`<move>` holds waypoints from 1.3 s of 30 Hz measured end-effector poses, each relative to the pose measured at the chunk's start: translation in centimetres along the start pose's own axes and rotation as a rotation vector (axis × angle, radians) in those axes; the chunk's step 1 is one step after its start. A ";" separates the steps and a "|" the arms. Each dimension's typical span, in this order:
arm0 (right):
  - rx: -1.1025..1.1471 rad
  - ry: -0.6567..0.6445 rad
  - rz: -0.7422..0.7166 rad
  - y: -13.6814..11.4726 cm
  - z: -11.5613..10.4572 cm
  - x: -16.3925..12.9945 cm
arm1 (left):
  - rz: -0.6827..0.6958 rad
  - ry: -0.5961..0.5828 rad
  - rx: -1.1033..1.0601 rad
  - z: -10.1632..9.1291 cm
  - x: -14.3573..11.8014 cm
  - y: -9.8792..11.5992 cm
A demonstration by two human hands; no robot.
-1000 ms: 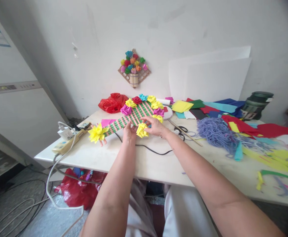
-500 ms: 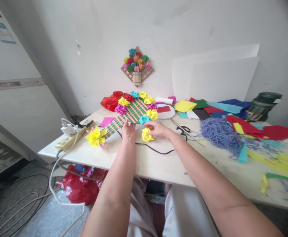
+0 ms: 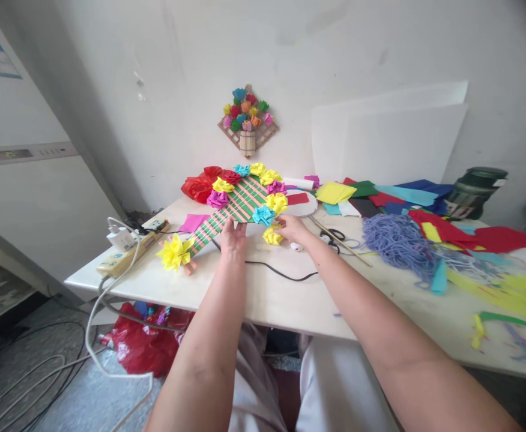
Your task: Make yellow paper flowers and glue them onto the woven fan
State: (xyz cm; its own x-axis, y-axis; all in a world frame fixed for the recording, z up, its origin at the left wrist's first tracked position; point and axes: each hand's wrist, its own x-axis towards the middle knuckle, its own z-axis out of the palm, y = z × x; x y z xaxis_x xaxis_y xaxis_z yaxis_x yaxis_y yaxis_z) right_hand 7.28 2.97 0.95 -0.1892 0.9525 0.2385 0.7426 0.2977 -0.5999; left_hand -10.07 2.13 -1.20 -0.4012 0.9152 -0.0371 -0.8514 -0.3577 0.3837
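Observation:
My left hand point(image 3: 233, 239) is closed on the lower edge of a woven green and pink panel point(image 3: 240, 204), holding it tilted above the table. Paper flowers in red, yellow, blue and magenta line the panel's wide end, and a large yellow flower point(image 3: 174, 252) sits at its narrow end. My right hand point(image 3: 292, 230) has its fingers closed on a yellow paper flower point(image 3: 272, 236), just under the blue paper flower point(image 3: 263, 216) on the panel's edge. Its fingertips are partly hidden. Below that hand lies a small white round thing point(image 3: 296, 246).
Black-handled scissors point(image 3: 334, 236) and a thin stick point(image 3: 353, 249) lie right of my hand. Beyond are purple yarn point(image 3: 398, 243), coloured paper sheets point(image 3: 335, 192) and a dark jar point(image 3: 474, 195). A power strip point(image 3: 123, 252) with cables lies left; a black cord point(image 3: 285, 275) crosses in front.
My right hand has moved slightly up and right, bringing the yellow flower closer to the panel's edge. The small white thing has come into view. My left hand keeps its hold on the panel.

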 end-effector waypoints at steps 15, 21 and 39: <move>-0.521 -0.132 0.130 2.9 -5.9 -3.6 | -0.058 -0.091 0.071 0.4 -0.5 -0.8; -0.668 -0.140 0.104 2.3 -4.3 -5.0 | -0.072 -0.103 0.115 0.2 -0.7 -1.2; -0.394 0.316 0.473 5.3 -5.9 -4.8 | -0.077 -0.035 0.131 0.0 -0.4 -1.1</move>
State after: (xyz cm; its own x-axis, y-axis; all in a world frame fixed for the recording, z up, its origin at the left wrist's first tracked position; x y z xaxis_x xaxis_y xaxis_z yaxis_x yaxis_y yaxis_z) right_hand 15.90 -0.42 1.17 0.3645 0.8922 0.2668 0.8886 -0.2476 -0.3862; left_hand -8.93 2.15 -1.63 -0.3228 0.9456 -0.0395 -0.8269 -0.2615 0.4978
